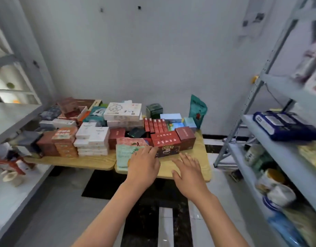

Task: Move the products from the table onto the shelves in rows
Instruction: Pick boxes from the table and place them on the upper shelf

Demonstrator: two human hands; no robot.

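Note:
A low wooden table (pixel 200 168) carries many stacked product boxes. At its front edge lie a pale green packet (pixel 123 154), a dark box with a yellow label (pixel 168 151) and, on top of that box, a red box with white characters (pixel 164 139). My left hand (pixel 143 166) reaches forward with straight fingers, its tips over the green packet and the dark box's left end. My right hand (pixel 187 170) hovers flat above bare wood to the right of it, fingers spread and holding nothing. A grey metal shelf unit (pixel 282 150) stands at the right.
White box stacks (pixel 93 139), orange boxes (pixel 64 139) and a teal pouch (pixel 198 109) fill the rest of the table. A dark blue pack (pixel 285 125) lies on a middle shelf, jars on the lower ones. A white counter (pixel 14 193) runs along the left.

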